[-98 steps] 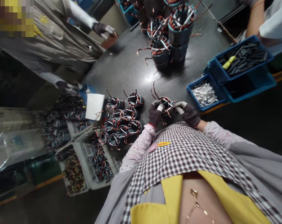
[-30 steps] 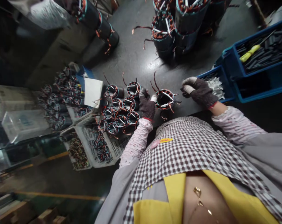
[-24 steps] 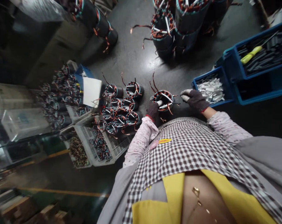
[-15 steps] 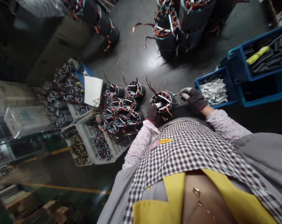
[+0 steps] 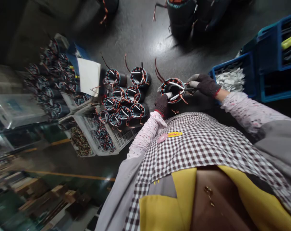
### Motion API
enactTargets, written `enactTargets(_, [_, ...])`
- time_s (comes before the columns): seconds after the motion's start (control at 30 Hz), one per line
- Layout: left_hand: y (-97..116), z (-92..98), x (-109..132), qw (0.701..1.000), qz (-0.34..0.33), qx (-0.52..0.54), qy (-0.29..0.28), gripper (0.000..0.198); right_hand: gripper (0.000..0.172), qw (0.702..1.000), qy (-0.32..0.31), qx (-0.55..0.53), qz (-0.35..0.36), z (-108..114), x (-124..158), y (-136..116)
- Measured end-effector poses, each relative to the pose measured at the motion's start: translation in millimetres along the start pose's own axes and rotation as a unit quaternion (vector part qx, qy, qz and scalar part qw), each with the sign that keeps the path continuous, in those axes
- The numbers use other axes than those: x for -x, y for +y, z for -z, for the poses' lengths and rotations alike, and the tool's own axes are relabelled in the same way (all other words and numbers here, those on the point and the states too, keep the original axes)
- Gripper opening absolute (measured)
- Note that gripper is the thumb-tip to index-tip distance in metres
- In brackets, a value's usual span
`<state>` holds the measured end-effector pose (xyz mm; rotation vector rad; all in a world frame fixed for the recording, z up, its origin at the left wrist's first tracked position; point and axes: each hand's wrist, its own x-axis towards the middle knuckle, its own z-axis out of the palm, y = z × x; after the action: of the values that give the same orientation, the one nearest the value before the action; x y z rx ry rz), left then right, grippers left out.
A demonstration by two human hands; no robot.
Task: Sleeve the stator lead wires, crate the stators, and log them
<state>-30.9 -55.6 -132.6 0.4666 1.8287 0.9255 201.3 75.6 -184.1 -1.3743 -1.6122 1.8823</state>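
A dark motor stator (image 5: 166, 86) with orange-and-teal windings and white sleeves across its opening stands in front of my apron. My left hand (image 5: 162, 103), in a dark glove with pale fingertips, grips its near-left rim, with fingertips inside the bore. At the stator's right side, my gloved right hand (image 5: 204, 84) has its fingers closed on thin lead wires (image 5: 188, 88); the exact pinch is blurred. Two brown leads (image 5: 158, 71) stick up from the stator's far-left edge. Several similar stators (image 5: 133, 93) stand grouped to the left, topped with white sleeves.
A blue bin (image 5: 250, 72) of white sleeve pieces (image 5: 230, 80) lies to the right, beside stacked blue bins (image 5: 268, 53). Larger stators (image 5: 182, 19) stand at the far side. Leftward are a white card (image 5: 89, 76) and plastic baskets (image 5: 85, 128) of parts.
The view has shifted, so the surroundings sit higher in the picture. My right hand has come closer to the stator's rim. My left hand keeps its hold.
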Motion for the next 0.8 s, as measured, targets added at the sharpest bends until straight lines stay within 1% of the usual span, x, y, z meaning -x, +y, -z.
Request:
enactTargets(0.03, [1.8,-3.7,-1.1,1.0,0.007,0.004,-0.001,0.012,0.012,1.0,-0.017,0.007,-0.014,5.2,-4.3,-1.2])
enactTargets(0.07, [4.1,-6.9,-1.5,1.0,0.015,0.011,-0.004,0.016,0.01,0.999,-0.038,0.022,-0.024,10.2,-9.4,-2.6])
enactTargets(0.13, [9.3,-11.6,-0.8,0.999,0.027,0.021,-0.008,0.033,0.004,0.994,-0.09,0.045,-0.036,18.1,-21.3,-6.2])
enactTargets(0.2, [12.7,-13.3,0.5,0.999,0.026,0.019,-0.011,0.048,0.011,0.986,-0.147,0.05,-0.053,21.3,-33.3,-10.7])
enactTargets(0.23, [13.2,-13.1,0.8,1.0,0.019,0.017,-0.014,0.051,0.017,0.981,-0.173,0.062,-0.068,21.2,-38.0,-13.3])
enactTargets(0.3, [12.1,-10.7,0.4,0.999,-0.006,0.024,-0.02,0.048,0.031,0.965,-0.214,0.12,-0.094,18.9,-43.4,-18.6])
enactTargets(0.37, [10.2,-7.0,-1.5,0.999,-0.029,0.027,-0.029,0.04,0.041,0.947,-0.24,0.189,-0.102,15.6,-42.8,-24.0])
enactTargets(0.4, [9.7,-5.1,-2.7,0.999,-0.033,0.022,-0.035,0.037,0.042,0.939,-0.249,0.212,-0.102,13.6,-40.4,-26.5])
enactTargets(0.43, [9.5,-3.3,-3.9,0.998,-0.034,0.015,-0.041,0.036,0.04,0.934,-0.256,0.228,-0.101,11.3,-36.9,-28.8])
enactTargets(0.5, [10.4,-0.9,-5.7,0.998,-0.026,0.015,-0.061,0.038,0.029,0.922,-0.266,0.264,-0.1,4.8,-26.9,-32.2])
enactTargets(0.57, [11.4,-0.2,-6.1,0.996,-0.015,0.041,-0.076,0.042,0.019,0.911,-0.255,0.311,-0.09,-3.8,-13.0,-33.0])
enactTargets(0.6, [11.6,-0.3,-5.9,0.995,-0.012,0.059,-0.082,0.045,0.017,0.908,-0.241,0.333,-0.079,-8.2,-4.5,-32.1])
enactTargets(0.67, [10.4,-0.8,-5.3,0.993,-0.007,0.081,-0.086,0.047,0.013,0.906,-0.192,0.375,-0.036,-15.2,14.6,-27.3])
enactTargets(0.73, [7.5,-1.1,-5.3,0.994,-0.017,0.078,-0.08,0.043,0.005,0.909,-0.131,0.396,0.009,-18.1,34.4,-18.5])
enactTargets(0.8, [3.8,-0.9,-6.4,0.995,-0.035,0.061,-0.066,0.037,0.024,0.923,-0.068,0.375,0.041,-17.3,52.0,-6.3])
